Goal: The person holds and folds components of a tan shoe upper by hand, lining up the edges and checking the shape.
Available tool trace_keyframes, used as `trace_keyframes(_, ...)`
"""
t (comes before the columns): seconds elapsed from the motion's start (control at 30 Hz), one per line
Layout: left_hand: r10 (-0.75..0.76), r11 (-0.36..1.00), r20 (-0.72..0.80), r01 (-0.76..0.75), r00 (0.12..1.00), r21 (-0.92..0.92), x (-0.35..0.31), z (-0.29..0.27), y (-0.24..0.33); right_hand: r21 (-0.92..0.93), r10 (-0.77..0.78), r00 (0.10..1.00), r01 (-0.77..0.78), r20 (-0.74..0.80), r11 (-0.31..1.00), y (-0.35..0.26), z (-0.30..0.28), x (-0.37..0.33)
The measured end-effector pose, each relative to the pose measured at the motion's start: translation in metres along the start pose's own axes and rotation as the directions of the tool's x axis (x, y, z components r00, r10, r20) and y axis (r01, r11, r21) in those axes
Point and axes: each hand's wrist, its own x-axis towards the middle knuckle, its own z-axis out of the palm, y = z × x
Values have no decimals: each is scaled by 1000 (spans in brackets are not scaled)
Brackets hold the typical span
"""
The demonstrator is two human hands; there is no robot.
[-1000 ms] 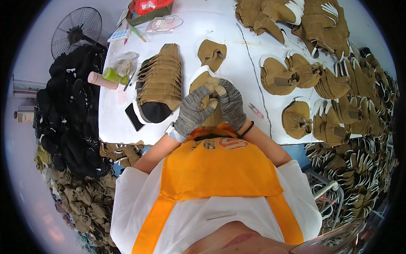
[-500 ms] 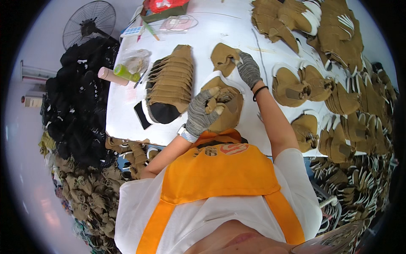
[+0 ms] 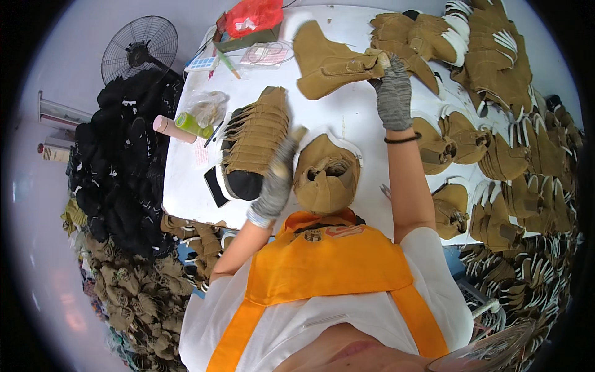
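My right hand (image 3: 394,93), in a grey knitted glove, is closed on one end of a tan boot upper (image 3: 334,61) and holds it over the far part of the table. A second tan upper with a white edge (image 3: 328,177) lies just in front of my apron, its opening crumpled inward. Beside it on the left is my gloved left hand (image 3: 277,180), slightly blurred, with its fingers stretched out and nothing visible in them. That hand borders a row of overlapping tan uppers (image 3: 257,133) with a black-lined, white-edged front piece.
A phone (image 3: 216,187), a pink bottle (image 3: 173,129), a green roll (image 3: 193,125) and a plastic bag lie at the left. Behind them stands a box with a red bag (image 3: 251,23). More tan uppers (image 3: 489,146) crowd the right side. Dark piles and a fan (image 3: 139,49) are beyond the left edge.
My right hand has raised the far upper and carried it farther away, swinging its body out to the left. My left hand has let go of the near upper and moved left.
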Motion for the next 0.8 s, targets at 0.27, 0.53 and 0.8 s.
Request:
trace_keyframes(0.27,-54,850,139,118,989,-514,25,41,67,-224,-298,935,338,194,914,-69,28,-85)
trace_keyframes(0.53,116,871,127,-40,985,-490,-6,53,100,26,-144,982,142,122,989,-106,32,-133)
trace_keyframes(0.8,197,917,68,-159,978,-365,-22,34,99,-75,183,977,-176,109,982,-116,49,-159)
